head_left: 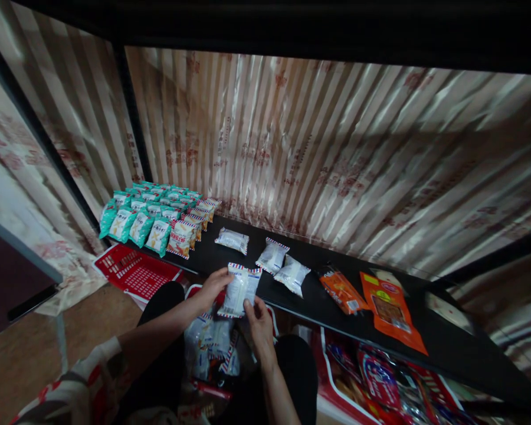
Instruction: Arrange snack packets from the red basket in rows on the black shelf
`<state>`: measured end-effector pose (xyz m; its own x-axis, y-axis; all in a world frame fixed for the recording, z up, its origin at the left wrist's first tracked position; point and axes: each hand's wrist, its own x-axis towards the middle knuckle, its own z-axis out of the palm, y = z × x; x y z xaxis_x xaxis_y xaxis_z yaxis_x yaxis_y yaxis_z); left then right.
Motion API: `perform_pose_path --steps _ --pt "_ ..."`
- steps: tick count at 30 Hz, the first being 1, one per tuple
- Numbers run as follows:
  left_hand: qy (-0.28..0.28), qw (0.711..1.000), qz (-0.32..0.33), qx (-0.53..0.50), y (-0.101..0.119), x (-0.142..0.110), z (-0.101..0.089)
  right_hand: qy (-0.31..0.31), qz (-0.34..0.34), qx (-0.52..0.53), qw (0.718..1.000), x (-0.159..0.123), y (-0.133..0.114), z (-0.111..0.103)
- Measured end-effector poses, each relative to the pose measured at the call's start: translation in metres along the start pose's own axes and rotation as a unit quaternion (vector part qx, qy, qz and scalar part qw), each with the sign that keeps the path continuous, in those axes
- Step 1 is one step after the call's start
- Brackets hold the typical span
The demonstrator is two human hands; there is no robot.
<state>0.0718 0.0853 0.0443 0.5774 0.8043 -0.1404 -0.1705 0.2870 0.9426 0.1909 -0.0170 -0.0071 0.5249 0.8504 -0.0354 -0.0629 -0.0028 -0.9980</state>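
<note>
Between my hands is a white snack bag [239,290] with striped red and blue ends, its back side turned up. My left hand [215,285] grips its upper left edge, while the thumb and fingers of my right hand [259,319] pinch its lower right corner. Beyond it on the black shelf [310,298] lie similar white bags: one [232,240] by itself and two [272,255] side by side. Standing rows of green snack bags [140,226] fill the shelf's left end, with a row of red-and-white striped bags [180,237] beside them.
Orange snack packets [343,290] lie on the shelf's right part. Below the front edge are a red basket [141,277] at left, a basket of white bags [219,339] between my knees, and a basket of packets [380,378] at right. Dark posts and a striped curtain [292,147] enclose the shelf.
</note>
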Motion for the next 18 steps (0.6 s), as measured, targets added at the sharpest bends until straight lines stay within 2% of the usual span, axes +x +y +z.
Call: perform_pose_path --steps 7,14,18 --pt "0.006 1.0 -0.017 -0.011 -0.007 -0.006 0.013 0.004 0.016 -0.002 1.0 -0.001 -0.01 0.004" --pt "0.072 0.994 0.004 0.079 -0.026 0.001 0.018 0.022 0.019 -0.008 1.0 -0.001 -0.008 0.007" --pt "0.133 0.975 0.019 0.178 -0.037 0.006 0.016 0.007 0.034 0.009 0.999 0.001 -0.006 0.01"
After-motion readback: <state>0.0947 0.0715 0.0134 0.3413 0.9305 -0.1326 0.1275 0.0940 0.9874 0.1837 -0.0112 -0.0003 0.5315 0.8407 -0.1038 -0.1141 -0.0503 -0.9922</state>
